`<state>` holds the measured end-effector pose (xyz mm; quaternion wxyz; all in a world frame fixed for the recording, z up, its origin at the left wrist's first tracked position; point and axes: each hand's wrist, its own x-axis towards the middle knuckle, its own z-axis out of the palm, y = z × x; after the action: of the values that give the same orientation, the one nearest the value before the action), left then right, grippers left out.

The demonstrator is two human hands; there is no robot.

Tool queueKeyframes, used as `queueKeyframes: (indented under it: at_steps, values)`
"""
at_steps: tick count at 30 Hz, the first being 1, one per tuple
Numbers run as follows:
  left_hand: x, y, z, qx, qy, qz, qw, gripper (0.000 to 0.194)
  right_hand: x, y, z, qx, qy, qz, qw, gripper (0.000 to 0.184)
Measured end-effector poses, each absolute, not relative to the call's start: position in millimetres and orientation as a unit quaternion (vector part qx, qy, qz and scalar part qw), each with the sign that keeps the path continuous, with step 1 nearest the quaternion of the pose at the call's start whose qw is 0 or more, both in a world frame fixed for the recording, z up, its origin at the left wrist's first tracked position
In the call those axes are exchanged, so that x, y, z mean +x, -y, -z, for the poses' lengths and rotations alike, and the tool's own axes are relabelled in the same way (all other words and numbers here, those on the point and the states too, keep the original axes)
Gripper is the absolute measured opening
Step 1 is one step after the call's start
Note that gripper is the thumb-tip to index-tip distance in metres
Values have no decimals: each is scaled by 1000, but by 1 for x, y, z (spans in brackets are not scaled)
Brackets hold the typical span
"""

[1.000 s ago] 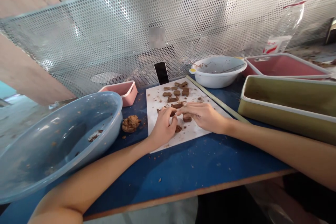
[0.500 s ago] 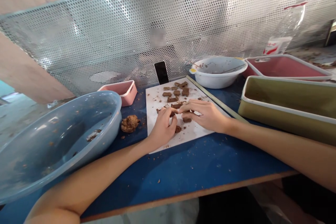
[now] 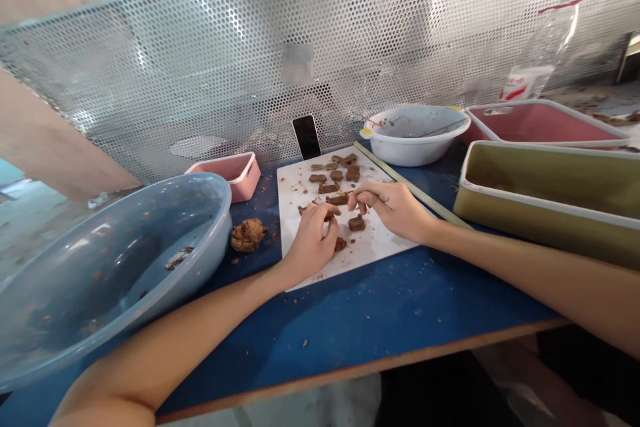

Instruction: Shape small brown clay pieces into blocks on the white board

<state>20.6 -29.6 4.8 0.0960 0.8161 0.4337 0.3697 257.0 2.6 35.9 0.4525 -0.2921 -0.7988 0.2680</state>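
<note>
My left hand (image 3: 314, 240) rests on a white board (image 3: 295, 275), its fingers bent round a small piece of brown clay that they partly hide. Just to the right, my right hand (image 3: 393, 210) hovers with its fingertips drawn together; whatever they pinch is too small to make out. Below it a squat clay piece (image 3: 357, 223) lies on the board. A dark crumbly lump (image 3: 340, 244) sits by my left thumb. Farther back are several shaped clay pieces, among them a longer bar (image 3: 329, 188).
Left of the board are a big clay lump (image 3: 249, 235), a large blue basin (image 3: 220, 213) and a pink box (image 3: 245, 180). A phone (image 3: 307, 137) leans at the back. A pale strip (image 3: 415, 188), a white basin (image 3: 410, 150) and a green bin (image 3: 540, 203) stand right.
My right hand has drawn slightly up and away from the left, its fingers curling in. The squat clay piece below it shows more fully. My left hand has barely moved.
</note>
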Motion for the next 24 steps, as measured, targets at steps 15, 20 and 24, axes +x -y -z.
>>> queueKeyframes:
  at_steps: [15, 20, 24]
  values:
    - [22, 31, -7, 848, -431, -300, 77, 24, 264, -16, -39, -350, 822, -208, 398, 48]
    - [23, 33, -8, 851, -439, -278, 79, 29, 266, -30, -35, -396, 828, -168, 360, 21]
    - [24, 34, -9, 849, -446, -269, 88, 30, 273, -40, -30, -397, 864, -129, 282, 23]
